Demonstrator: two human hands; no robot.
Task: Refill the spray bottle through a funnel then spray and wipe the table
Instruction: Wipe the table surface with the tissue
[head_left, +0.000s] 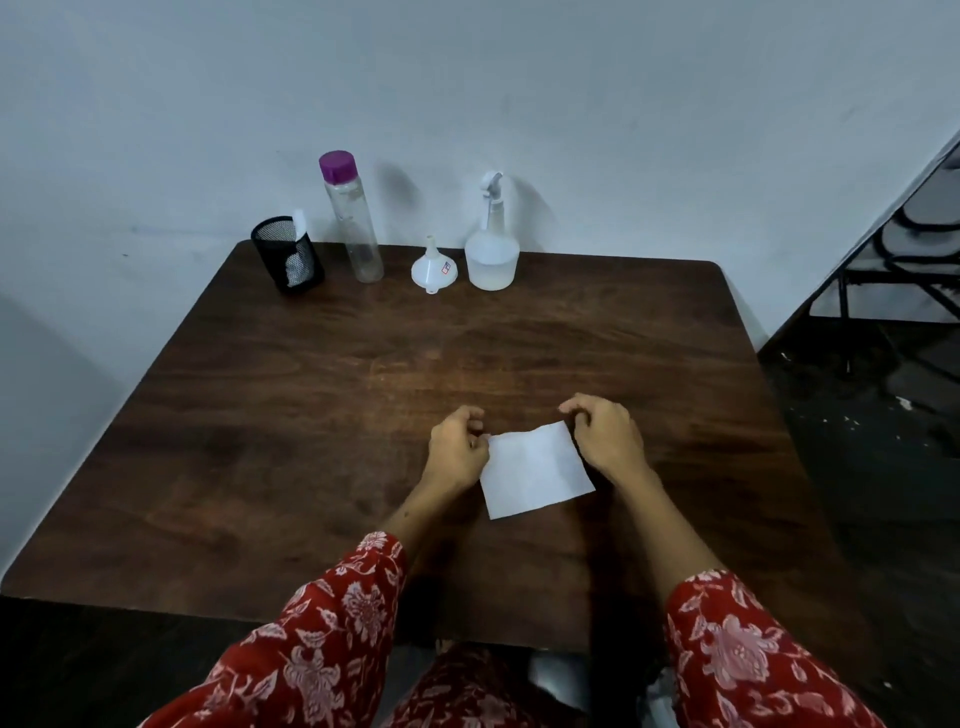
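While both hands worked at the near middle of the worktop, the scene stood thus:

Tissue: a white folded square (535, 470) lay flat on the dark wood, between the two hands.
Left hand: the left hand (458, 448) had its fingers curled, pinching the tissue's left far corner.
Right hand: the right hand (605, 434) had its fingers curled over the tissue's right far corner, gripping it there.
Spray bottle: the white spray bottle (492, 244) stood upright at the far edge, well apart from both hands, its trigger head on.
Funnel: the small white funnel (433, 268) sat mouth down, spout up, just left of the spray bottle.
Water bottle: a tall clear bottle (352, 218) with a purple cap stood left of the funnel.
Mesh cup: a black mesh cup (287, 254) with something white in it stood at the far left corner.
Worktop: the brown wooden worktop (311, 415) had rounded corners and stood against the wall.
Room: a pale wall (623, 104) rose behind; dark metal chair frames (904, 249) stood at the right on a dark floor.
Sleeves: red floral sleeves (332, 634) covered both forearms.
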